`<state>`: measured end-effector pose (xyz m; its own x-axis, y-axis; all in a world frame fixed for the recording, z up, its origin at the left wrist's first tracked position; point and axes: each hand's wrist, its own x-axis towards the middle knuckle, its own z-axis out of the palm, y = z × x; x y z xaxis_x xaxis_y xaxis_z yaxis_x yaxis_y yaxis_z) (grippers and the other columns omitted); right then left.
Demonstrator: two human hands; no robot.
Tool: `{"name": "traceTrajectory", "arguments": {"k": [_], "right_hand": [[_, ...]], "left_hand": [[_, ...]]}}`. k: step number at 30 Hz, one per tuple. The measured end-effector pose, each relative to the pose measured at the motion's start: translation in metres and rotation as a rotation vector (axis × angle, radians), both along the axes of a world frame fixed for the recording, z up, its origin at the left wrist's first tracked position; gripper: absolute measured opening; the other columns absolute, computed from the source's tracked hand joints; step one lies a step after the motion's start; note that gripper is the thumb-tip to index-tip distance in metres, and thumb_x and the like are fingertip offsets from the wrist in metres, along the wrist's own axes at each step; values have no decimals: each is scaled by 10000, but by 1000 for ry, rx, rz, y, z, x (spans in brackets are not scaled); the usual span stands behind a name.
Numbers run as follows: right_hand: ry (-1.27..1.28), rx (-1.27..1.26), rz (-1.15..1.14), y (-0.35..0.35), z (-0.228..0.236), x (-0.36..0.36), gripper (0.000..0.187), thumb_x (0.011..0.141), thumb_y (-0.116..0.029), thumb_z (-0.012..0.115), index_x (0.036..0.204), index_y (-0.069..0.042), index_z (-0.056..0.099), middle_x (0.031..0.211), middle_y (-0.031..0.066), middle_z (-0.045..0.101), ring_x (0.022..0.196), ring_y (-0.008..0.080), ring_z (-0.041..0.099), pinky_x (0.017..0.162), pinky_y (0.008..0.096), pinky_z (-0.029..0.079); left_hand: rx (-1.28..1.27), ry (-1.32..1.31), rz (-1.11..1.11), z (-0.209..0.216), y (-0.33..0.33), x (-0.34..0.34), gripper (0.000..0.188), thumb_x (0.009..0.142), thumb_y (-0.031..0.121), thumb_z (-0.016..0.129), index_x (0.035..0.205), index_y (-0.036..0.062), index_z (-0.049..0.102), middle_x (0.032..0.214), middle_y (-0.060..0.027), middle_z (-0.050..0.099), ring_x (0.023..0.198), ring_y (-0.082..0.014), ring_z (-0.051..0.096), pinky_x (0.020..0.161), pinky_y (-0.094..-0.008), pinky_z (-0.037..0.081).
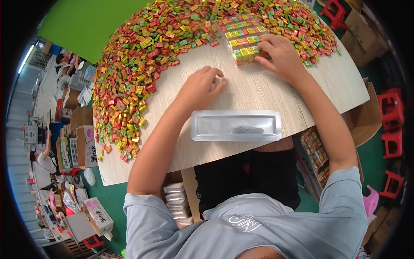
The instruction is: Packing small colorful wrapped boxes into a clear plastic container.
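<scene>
My right hand (281, 56) is at the right end of the nearest row in a block of clear plastic trays (246, 41) filled with small wrapped candies. Its thumb lies at the near corner and its fingers bend over the right edge, gripping that end. My left hand (202, 88) hovers over the bare tabletop, fingers loosely curled, thumb apart, with nothing visible in it. Between my forearms, close to the table's front edge, lies an empty clear plastic tray (236, 125), long and rectangular with a raised rim.
A broad pile of red, yellow, green and orange candies (142, 56) curves around the pale wooden table (172, 146). Below the edge are stacked trays (177, 203) and a carton of packed candies (315, 151). Red stools (391, 108) stand right; a person (45, 162) is far left.
</scene>
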<state>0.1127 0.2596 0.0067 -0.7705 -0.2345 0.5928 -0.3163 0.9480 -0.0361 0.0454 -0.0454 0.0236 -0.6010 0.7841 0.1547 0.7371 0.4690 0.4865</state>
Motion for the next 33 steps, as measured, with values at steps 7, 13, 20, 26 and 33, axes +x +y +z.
{"name": "traceTrajectory", "arguments": {"k": [7,13,20,26,33], "right_hand": [[94,6,41,-12,13,7,251,941,-233,736,1135,-91,665,1264,114,643,1202,338,587,1072,463,432],[36,56,210,-63,43,-11,244,913,-134,732,1146,-98,670,1256,118,648,1161,358,617,1008,465,476],[-152,48,155,-143,45,-127,561,984,-333,696,1448,-65,529,1511,198,537,1360,413,544,1151,504,423],[-124,192,81,-186,65,-231,754,1033,-529,570,1609,-81,379,1666,231,356,1524,413,381,1248,551,286],[-123,354,24,-195,46,-276,826,1057,-596,510,1667,-87,283,1689,226,327,1548,405,340,1261,528,266]], "left_hand": [[-32,97,-5,5,-48,2,300,993,291,694,1178,55,679,1103,-137,679,1074,-337,657,951,-440,520],[-98,583,360,-6,-90,-18,478,943,348,699,1324,70,621,1380,-140,570,1386,-340,458,1172,-525,327],[-240,596,457,-28,-89,-32,632,988,417,639,1471,29,515,1497,-193,519,1456,-362,416,1207,-543,309],[-184,440,441,-35,-95,-33,623,982,469,637,1384,-3,571,1426,-221,573,1402,-363,469,1193,-526,334],[-152,513,456,-33,-97,-32,573,941,459,680,1317,31,625,1340,-160,616,1332,-321,497,1157,-494,350]]}}
